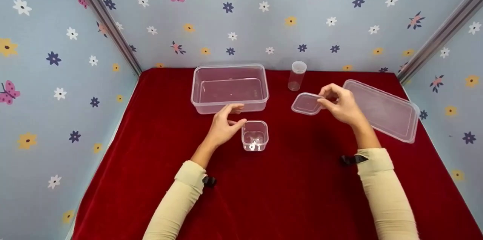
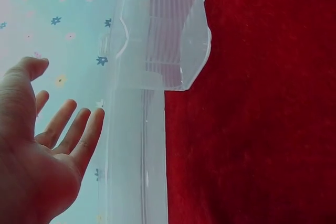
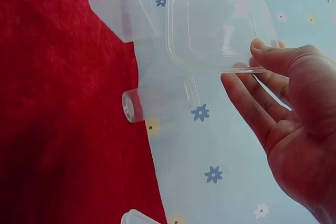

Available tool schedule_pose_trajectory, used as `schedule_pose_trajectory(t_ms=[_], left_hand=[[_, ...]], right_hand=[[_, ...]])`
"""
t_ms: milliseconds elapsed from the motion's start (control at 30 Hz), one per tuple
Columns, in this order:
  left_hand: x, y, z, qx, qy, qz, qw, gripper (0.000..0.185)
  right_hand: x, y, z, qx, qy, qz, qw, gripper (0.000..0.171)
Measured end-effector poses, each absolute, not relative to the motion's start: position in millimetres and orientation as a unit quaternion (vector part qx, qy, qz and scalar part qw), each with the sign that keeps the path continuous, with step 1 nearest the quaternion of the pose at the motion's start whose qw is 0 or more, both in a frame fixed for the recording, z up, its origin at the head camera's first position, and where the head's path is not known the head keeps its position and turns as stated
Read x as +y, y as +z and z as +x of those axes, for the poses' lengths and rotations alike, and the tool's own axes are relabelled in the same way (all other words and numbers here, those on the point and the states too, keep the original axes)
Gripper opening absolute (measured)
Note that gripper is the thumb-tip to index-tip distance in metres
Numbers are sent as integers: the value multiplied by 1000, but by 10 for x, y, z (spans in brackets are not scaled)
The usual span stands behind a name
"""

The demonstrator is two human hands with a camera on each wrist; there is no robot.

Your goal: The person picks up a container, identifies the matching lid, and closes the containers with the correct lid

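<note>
My right hand pinches the small square lid by its edge, lifted just above the desk. My left hand hangs with fingers loosely spread, holding nothing, just beside the small clear tub at its right. Beyond my left hand sits the big clear container; its large lid lies past my right hand, with 1 round jar further off

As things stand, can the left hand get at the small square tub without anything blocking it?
Probably yes. The left hand hangs open right beside the small square tub, fingers close to its rim. Only bare red cloth lies around it; the big box sits behind, out of the way.
</note>
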State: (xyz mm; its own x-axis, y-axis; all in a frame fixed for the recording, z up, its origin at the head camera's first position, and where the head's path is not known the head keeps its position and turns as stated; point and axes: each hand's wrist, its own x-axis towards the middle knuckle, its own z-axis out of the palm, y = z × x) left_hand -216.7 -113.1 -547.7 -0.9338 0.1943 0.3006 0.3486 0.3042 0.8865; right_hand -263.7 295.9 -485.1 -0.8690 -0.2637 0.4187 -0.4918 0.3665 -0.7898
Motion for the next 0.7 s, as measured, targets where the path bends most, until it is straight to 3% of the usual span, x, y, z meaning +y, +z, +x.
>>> schedule_pose_trajectory(t_ms=[700], left_hand=[[-967,-5355,-2237,-781,-593,-187,60,50]], right_hand=[[2597,-4904,-2604,-815,529,225,78,14]])
